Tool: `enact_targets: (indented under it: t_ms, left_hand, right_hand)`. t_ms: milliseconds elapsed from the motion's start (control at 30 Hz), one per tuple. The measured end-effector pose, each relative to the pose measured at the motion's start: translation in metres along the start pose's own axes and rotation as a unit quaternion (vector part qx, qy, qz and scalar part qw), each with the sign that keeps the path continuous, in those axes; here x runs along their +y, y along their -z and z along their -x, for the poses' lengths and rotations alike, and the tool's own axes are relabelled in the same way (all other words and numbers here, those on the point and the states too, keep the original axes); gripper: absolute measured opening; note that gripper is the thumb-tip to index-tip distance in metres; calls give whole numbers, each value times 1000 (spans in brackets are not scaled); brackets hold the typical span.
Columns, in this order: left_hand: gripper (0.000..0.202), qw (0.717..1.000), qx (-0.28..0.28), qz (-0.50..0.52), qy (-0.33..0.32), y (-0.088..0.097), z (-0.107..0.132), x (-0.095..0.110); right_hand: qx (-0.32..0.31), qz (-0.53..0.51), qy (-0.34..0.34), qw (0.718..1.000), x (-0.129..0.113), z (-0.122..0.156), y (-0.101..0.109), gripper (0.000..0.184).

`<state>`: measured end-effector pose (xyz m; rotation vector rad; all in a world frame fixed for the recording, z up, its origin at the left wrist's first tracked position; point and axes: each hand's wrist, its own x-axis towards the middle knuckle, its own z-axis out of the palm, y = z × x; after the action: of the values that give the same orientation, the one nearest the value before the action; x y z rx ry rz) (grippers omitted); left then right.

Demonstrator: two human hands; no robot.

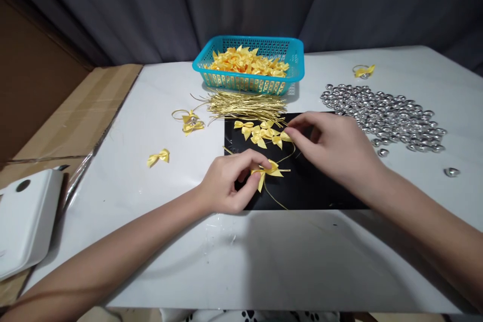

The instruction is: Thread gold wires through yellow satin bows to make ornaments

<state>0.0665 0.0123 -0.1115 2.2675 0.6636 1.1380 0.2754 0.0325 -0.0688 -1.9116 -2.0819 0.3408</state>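
My left hand point(232, 181) pinches a yellow ribbon bow point(274, 168) above a black mat point(313, 181). Thin gold cord passes at the bow, and one strand point(275, 198) trails down to the mat's front edge. A short straight gold piece sticks out to the bow's right. Up and to the right, my right hand point(320, 138) has thumb and forefinger closed on a gold cord point(293, 151) that curves back toward the held bow. Just left of those fingertips, several loose yellow bows point(260, 133) lie on the mat.
Behind the mat lies a bundle of gold cords point(245, 105), then a blue basket point(199, 66) of yellow bows. Silver heart-shaped beads point(392, 115) spread at right. Finished-looking bow loops point(192, 123) and a single bow point(158, 157) lie left. A white device point(28, 221) stands on cardboard.
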Motion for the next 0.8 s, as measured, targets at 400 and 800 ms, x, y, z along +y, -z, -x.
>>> enact_targets:
  t_ms: [400,800]
  left_hand:
    - [14,999,-7,37,33,0,1,0]
    - [11,998,-36,14,41,-1,2,-1]
  right_hand:
    - [76,-73,352,930,-14,40,-18,11]
    - [-6,-260,294,920,-16,39,-14,8]
